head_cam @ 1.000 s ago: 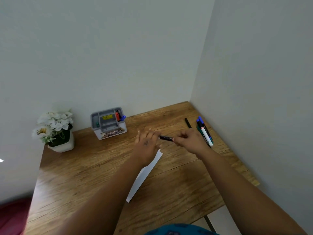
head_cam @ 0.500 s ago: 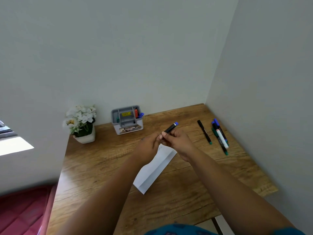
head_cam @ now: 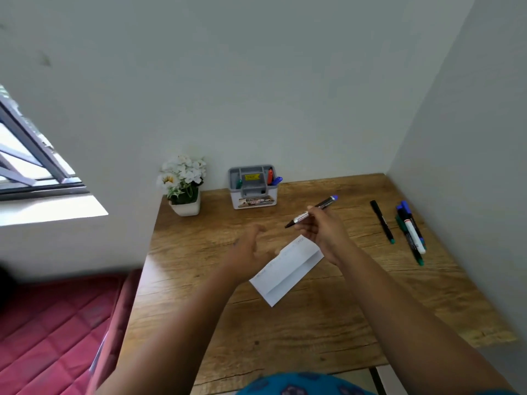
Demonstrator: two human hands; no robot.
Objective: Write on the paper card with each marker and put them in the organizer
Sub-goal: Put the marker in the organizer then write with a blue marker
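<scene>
My right hand (head_cam: 323, 233) holds a black marker (head_cam: 312, 211) with a blue end, tilted above the wooden desk (head_cam: 313, 323), its tip pointing left and down. My left hand (head_cam: 251, 252) hovers blurred just left of the white paper card (head_cam: 286, 270), fingers apart and holding nothing. The folded card lies on the desk between my hands. A grey organizer (head_cam: 252, 191) stands at the back wall with a green, a red and a blue marker in it. Several more markers (head_cam: 410, 232) lie on the desk at the right, and a thin black pen (head_cam: 382, 220) lies beside them.
A white pot of white flowers (head_cam: 184, 185) stands left of the organizer. Walls close the desk at the back and right. A window (head_cam: 31, 155) is at the left, and a red quilted surface (head_cam: 54, 329) lies below the desk's left edge.
My hands came apart: the left one let go of the marker and moved left. The right hand turned the marker so its tip points left. My view swung left and the window came into view.
</scene>
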